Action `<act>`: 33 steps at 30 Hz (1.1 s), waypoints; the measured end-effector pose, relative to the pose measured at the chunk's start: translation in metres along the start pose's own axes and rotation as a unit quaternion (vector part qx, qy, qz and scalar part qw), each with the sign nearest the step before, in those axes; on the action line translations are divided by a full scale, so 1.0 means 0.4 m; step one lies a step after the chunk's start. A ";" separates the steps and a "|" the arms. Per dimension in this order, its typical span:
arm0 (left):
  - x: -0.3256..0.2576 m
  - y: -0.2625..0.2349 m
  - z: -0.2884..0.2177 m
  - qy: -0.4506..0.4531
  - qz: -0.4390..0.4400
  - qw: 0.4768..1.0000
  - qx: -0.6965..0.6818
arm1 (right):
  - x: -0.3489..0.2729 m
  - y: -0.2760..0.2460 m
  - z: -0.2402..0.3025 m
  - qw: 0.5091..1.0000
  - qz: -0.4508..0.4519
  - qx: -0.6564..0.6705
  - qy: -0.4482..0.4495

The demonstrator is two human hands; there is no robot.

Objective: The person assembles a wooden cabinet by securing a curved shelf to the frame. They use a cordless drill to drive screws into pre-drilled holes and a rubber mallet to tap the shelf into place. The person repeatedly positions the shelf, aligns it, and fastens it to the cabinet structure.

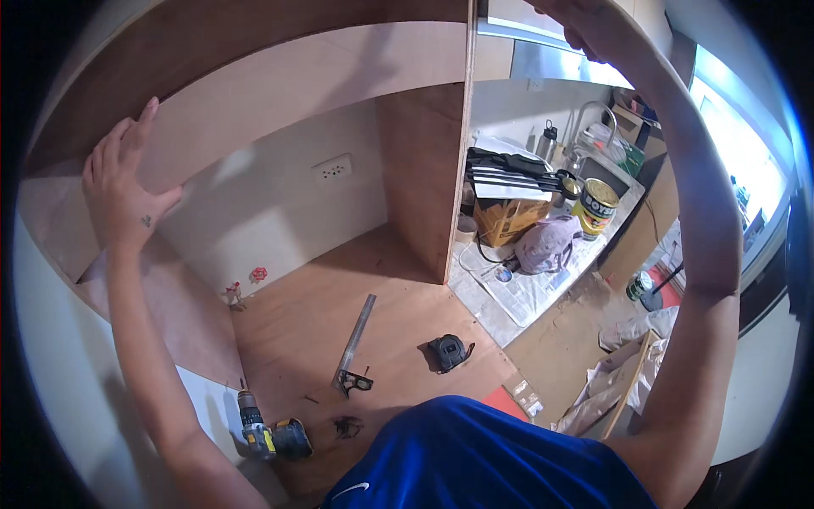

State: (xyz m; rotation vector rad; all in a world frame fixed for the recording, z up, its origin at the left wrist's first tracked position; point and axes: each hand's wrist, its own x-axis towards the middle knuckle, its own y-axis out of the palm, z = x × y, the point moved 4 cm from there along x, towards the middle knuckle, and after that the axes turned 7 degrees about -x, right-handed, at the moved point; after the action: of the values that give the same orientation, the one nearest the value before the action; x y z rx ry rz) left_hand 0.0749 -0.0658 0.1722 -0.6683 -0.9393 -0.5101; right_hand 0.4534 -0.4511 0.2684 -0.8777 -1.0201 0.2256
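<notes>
Left hand (123, 182) flat and open against plywood panel (280, 81), right hand (593, 30) gripping its top edge; panel held in place, unfastened, drill (267, 433) idle below.

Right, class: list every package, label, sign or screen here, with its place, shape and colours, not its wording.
Paint can: on the counter at right, round, yellow with a dark printed label.
Cardboard box: on the counter beside the can, brown, open-topped, dark things on top.
Small can: on the floor at right, green and white.
No screens or signs seen.
</notes>
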 end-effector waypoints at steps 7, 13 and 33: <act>0.004 -0.010 -0.001 0.009 -0.002 1.000 0.010 | 0.056 -0.018 -0.038 0.998 -0.037 0.044 -0.005; -0.001 -0.002 0.007 0.010 0.006 1.000 0.021 | 0.056 0.002 -0.004 0.993 0.002 -0.117 0.018; -0.019 -0.028 0.012 0.005 0.013 0.999 0.039 | 0.049 0.029 0.032 0.992 0.017 -0.126 0.021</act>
State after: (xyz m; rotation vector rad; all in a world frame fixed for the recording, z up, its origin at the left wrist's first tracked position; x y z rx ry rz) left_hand 0.0610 -0.0694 0.1710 -0.6057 -0.9366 -0.4512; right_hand 0.4558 -0.4262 0.2755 -1.1244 -1.0090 0.1073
